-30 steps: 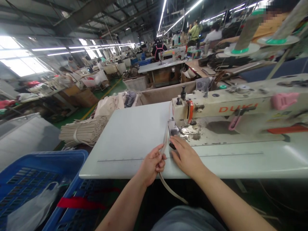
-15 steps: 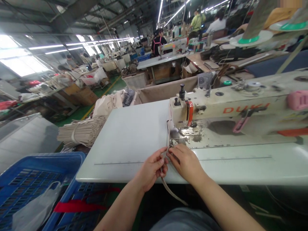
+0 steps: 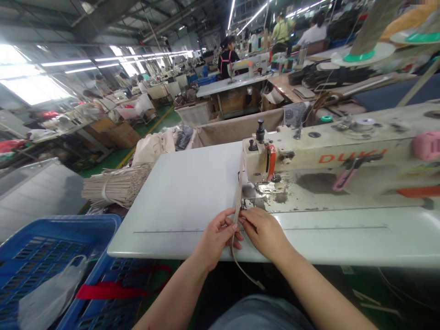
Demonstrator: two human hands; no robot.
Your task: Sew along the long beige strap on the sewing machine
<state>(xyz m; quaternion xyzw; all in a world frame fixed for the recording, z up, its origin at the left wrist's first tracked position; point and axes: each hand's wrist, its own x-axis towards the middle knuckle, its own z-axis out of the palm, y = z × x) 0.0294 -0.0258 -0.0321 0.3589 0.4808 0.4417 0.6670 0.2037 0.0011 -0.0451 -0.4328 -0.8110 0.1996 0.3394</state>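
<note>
A narrow beige strip [image 3: 238, 192] runs from beside the sewing machine's head down over the table's front edge, its loose end hanging below. My left hand [image 3: 220, 236] pinches the strip between thumb and fingers near the front of the white table [image 3: 192, 183]. Close against it on the right, my right hand [image 3: 263, 229] has its fingers closed at the strip's edge. What its fingertips grip is too small to make out. The sewing machine [image 3: 295, 151] stands just beyond, its needle area ahead of my right hand.
Left of the table lie a tied bundle of beige strips [image 3: 113, 188] and a blue basket [image 3: 99, 222] with a plastic bag [image 3: 51, 293] and red strap [image 3: 110, 290]. Thread cones stand at upper right. A person in a black top [image 3: 227, 62] sits at another machine.
The strip now shows wider and flatter above my left hand, and its hanging end has shifted slightly left. Both hands stay almost in place at the table's front.
</note>
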